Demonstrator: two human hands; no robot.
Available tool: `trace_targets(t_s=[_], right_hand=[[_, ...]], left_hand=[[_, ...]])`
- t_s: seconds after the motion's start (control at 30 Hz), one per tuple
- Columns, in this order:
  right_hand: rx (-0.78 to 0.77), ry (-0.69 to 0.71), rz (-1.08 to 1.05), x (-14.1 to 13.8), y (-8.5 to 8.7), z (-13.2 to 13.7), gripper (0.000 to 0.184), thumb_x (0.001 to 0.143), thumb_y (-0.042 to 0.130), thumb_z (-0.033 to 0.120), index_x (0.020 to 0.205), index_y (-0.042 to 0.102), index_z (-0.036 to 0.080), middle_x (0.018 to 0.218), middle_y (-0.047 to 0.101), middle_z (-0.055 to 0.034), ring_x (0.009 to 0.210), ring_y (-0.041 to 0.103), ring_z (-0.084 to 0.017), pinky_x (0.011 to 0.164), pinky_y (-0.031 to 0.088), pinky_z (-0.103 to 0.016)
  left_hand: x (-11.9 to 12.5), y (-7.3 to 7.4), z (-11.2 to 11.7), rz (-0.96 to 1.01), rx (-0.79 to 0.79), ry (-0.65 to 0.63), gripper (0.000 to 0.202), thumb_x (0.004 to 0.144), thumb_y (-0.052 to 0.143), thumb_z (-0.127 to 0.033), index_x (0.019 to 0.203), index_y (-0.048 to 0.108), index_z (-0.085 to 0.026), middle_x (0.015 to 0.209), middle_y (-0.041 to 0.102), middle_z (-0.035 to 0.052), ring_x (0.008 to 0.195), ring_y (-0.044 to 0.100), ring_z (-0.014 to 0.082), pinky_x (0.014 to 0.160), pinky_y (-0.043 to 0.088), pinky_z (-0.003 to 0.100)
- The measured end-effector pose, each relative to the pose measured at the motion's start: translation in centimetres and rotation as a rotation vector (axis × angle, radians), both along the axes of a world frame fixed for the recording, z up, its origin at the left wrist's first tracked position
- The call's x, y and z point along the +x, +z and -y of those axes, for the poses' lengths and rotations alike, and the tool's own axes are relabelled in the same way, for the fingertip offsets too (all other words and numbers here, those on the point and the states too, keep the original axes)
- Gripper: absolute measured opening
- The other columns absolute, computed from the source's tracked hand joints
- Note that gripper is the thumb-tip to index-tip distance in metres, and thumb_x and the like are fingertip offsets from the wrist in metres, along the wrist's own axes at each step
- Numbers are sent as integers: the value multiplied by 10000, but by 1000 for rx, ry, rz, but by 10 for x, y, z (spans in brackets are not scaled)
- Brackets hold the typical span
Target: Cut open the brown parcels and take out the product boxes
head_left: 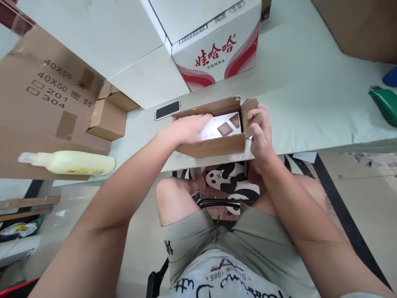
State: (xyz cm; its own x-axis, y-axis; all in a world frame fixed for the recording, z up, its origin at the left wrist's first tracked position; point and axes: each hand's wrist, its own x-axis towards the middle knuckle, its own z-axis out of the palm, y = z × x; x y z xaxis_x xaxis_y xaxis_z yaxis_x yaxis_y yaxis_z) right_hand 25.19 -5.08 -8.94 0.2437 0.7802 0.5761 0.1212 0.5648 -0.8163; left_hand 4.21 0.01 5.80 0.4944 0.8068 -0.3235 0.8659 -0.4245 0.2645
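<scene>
A small open brown cardboard box [217, 145] sits at the near edge of the pale table [310, 107]. Inside it lies a white item [221, 124] with two brown squares showing. My left hand [186, 128] reaches into the box from the left, its fingers lying over the white item and partly hidden by the box wall. My right hand [259, 130] is closed on the box's right end flap [249, 109], thumb and fingers pinching it.
A white carton with red Chinese lettering [214, 45] stands behind the box. A phone [167, 110] lies beside it. Brown cartons [40, 95], a small brown box [107, 120] and a cream bottle [71, 162] are at left. A green tool [386, 103] lies at right.
</scene>
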Motion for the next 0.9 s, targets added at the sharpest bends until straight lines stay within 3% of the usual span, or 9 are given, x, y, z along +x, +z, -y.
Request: trace_targets(t_s=[0.1,0.2,0.4,0.6,0.73,0.9], right_hand=[[-6,-2,20,1,1,1,503,956,443,745,1008,590,267,1138,518,-79,1230,560,-292,1100,469,-527],[27,-9,62,3,4,2,484,959,483,717,1090,628,274,1178,530,-88,1257,558,-298,1146,456,-551],[10,-88,53,5,8,-1,458,964,526,676,1193,686,312,1200,567,-98,1263,559,-302,1192,439,-579],[-39,-104,33,3,9,-3,469,970,539,631,1276,692,310,1214,606,-91,1194,597,-268,1063,546,-511],[-89,-54,17,4,6,-2,472,941,596,560,1343,646,318,1289,585,-91,1216,595,-265,945,580,-450],[-57,-67,0,10,14,9,507,922,629,540,1382,578,333,1383,585,-78,1302,594,-274,1045,544,-487]], left_hand=[[0,8,2,-117,31,-96,540,749,774,-474,1235,675,-261,1191,765,116,1059,717,381,908,556,460],[-2,29,8,-63,91,-50,622,716,814,-478,1274,658,-253,1220,752,95,1085,715,367,901,560,433],[-27,67,9,200,242,42,837,606,948,-376,1368,633,-230,1218,739,70,1071,693,325,944,587,452],[-48,89,11,526,344,-7,870,598,1017,-499,1327,629,-227,1316,723,66,1222,648,328,1120,545,512],[-48,90,17,590,564,-3,847,584,1036,-434,1279,586,-255,1314,675,34,1266,621,308,1150,503,448],[-52,65,10,619,714,109,587,729,926,-308,1216,603,-255,1395,646,44,1424,501,336,1302,322,517]])
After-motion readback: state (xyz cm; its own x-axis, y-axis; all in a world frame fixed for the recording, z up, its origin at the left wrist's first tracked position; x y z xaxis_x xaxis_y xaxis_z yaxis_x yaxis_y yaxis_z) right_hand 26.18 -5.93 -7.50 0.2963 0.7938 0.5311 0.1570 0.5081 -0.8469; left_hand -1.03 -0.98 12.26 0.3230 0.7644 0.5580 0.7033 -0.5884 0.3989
